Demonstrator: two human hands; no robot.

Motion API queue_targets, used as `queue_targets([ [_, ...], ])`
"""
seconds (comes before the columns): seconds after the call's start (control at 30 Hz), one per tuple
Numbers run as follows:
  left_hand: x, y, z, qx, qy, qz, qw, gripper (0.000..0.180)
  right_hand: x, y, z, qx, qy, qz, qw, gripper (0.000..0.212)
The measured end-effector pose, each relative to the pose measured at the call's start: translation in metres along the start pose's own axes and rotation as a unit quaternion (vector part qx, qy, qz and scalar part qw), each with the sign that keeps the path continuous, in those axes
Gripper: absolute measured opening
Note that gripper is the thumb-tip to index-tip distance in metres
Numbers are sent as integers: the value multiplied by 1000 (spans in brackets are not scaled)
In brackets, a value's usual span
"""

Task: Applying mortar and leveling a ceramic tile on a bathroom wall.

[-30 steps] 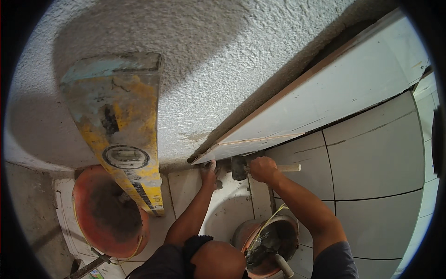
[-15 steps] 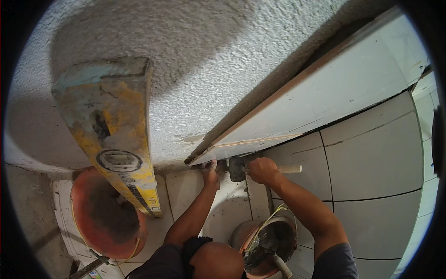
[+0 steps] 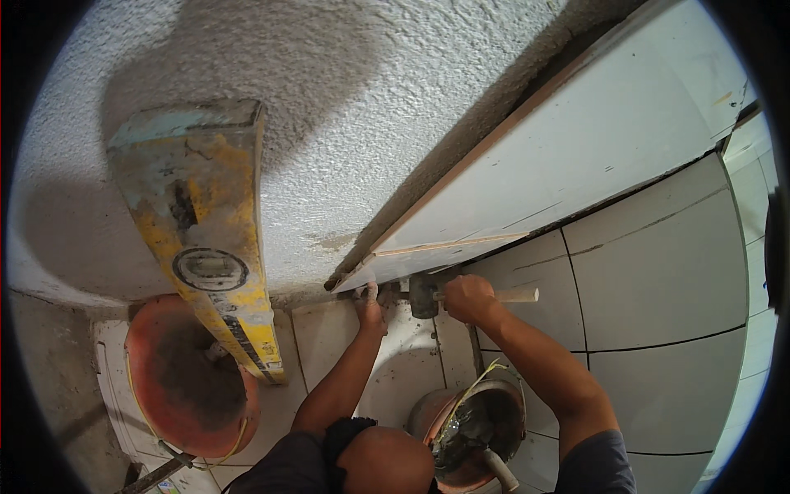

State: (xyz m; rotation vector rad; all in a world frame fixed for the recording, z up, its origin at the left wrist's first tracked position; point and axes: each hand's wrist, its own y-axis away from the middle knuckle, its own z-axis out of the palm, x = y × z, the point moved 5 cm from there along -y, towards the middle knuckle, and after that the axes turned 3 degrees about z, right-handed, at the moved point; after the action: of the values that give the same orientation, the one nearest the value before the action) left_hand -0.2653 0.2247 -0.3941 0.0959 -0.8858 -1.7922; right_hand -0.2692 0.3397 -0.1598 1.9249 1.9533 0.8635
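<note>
My right hand [image 3: 470, 299] is wrapped round the pale wooden handle of a mallet with a black head [image 3: 425, 295]. The mallet's head is near the lower edge of a white wall tile [image 3: 428, 257], low in the corner. Beside it, my left hand [image 3: 372, 313] touches the tile's bottom corner with its fingers raised against it. A small dark piece between that hand and the mallet is too unclear to name.
A worn yellow spirit level [image 3: 216, 239] leans at left against rough plaster [image 3: 329, 165]. Below it stands a red bucket [image 3: 144, 387]. Another bucket [image 3: 520, 412] with grey mortar and a wooden-handled tool [image 3: 498, 471] stands between my arms. Tiled wall [image 3: 650, 272] rises at right.
The mallet and my right hand have shifted slightly to the right, away from my left hand. My left hand stays at the tile's corner. The view has tilted a little.
</note>
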Motion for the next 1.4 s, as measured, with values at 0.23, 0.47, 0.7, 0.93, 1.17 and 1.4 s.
queue_targets([
  [0.23,-4,-9,-13,-21,16,1,1000,58,0,8,-19,-11,21,-19,1000,18],
  [0.47,-3,-8,0,-58,-1,38,998,66,1,14,-37,6,18,8,1000,17],
  [0.7,3,4,11,-54,15,23,998,68,4,13,-32,0,26,22,999,18],
  [0.93,-1,-7,-4,-75,113,-27,990,66,-5,13,-36,19,33,11,999,18],
  [1.17,2,2,8,-94,96,-44,990,66,-2,11,-37,12,42,4,999,19],
  [1.4,-11,-11,0,-40,53,-27,997,60,-7,8,-40,14,40,7,999,20],
])
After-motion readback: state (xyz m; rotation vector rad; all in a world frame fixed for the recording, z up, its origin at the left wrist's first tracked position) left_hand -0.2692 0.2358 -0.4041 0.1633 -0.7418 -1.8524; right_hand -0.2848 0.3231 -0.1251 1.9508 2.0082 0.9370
